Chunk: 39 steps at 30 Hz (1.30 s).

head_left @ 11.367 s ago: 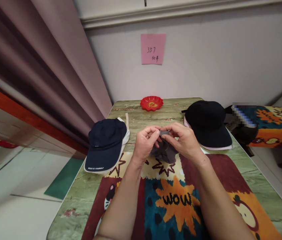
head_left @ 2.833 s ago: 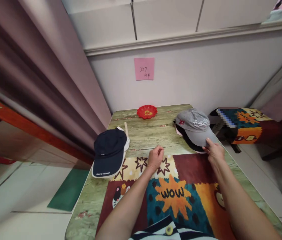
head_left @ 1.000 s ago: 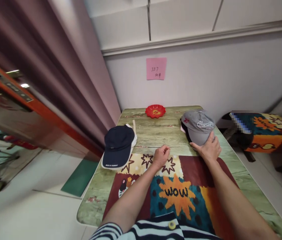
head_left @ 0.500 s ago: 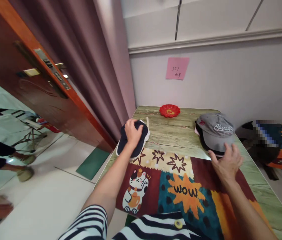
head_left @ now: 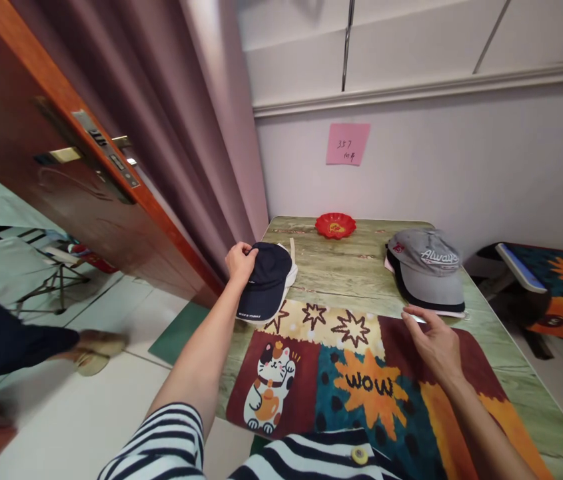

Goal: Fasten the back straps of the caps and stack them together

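Navy cloth meets the fingers of the left hand (head_left: 240,265), curled at the crown of a navy baseball cap (head_left: 272,270) on the door side. To work this soft crown well, a light, shallow hold seems best, since a hard squeeze would probably dent it. Taking the stiffer brim with a second hand would likely keep the cap level, and the pale strap (head_left: 292,248) sticking up at its far side deserves care, as it could snag or fold under.

The cap lies on the wood-patterned table (head_left: 348,267), brim toward the person, beside the far corner of the printed mat (head_left: 307,380). The left thumb and forefinger come close together against the crown; whether they pinch any cloth between them, I cannot tell. The other left fingers are bent, their tips hidden.

The right hand (head_left: 434,340) is well apart from that cap, thumb and fingers loosely parted, with nothing held. Its fingertips are just short of, or perhaps touching, the brim edge below the grey "Always" baseball cap (head_left: 426,257), which sits on a black cap (head_left: 402,288); the angle does not settle which
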Each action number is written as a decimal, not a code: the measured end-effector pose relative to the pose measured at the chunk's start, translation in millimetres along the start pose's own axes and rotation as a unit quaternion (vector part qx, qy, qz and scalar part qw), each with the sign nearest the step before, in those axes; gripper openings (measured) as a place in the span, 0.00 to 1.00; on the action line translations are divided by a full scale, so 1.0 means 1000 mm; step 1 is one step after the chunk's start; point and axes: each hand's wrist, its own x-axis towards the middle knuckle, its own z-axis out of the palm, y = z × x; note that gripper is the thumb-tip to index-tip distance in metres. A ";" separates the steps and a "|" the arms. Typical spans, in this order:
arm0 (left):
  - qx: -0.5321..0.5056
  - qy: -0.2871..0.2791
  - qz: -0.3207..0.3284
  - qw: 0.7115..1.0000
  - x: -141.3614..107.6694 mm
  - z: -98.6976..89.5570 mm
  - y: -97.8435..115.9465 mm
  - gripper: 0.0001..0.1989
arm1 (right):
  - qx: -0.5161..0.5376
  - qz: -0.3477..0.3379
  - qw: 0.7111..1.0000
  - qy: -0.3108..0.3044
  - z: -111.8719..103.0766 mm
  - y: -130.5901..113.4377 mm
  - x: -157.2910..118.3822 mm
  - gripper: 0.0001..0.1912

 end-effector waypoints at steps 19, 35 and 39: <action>-0.416 -0.088 0.123 0.896 -0.111 -0.071 0.148 0.12 | 0.516 0.054 0.785 -0.339 0.025 -0.141 0.019 0.32; -0.498 -0.464 -0.145 0.718 -0.150 0.008 0.108 0.29 | 0.560 0.099 0.758 -0.320 0.005 -0.118 0.013 0.29; -0.549 -0.438 -0.138 0.698 -0.135 0.001 0.119 0.17 | 0.564 0.153 0.774 -0.242 -0.001 -0.116 0.024 0.25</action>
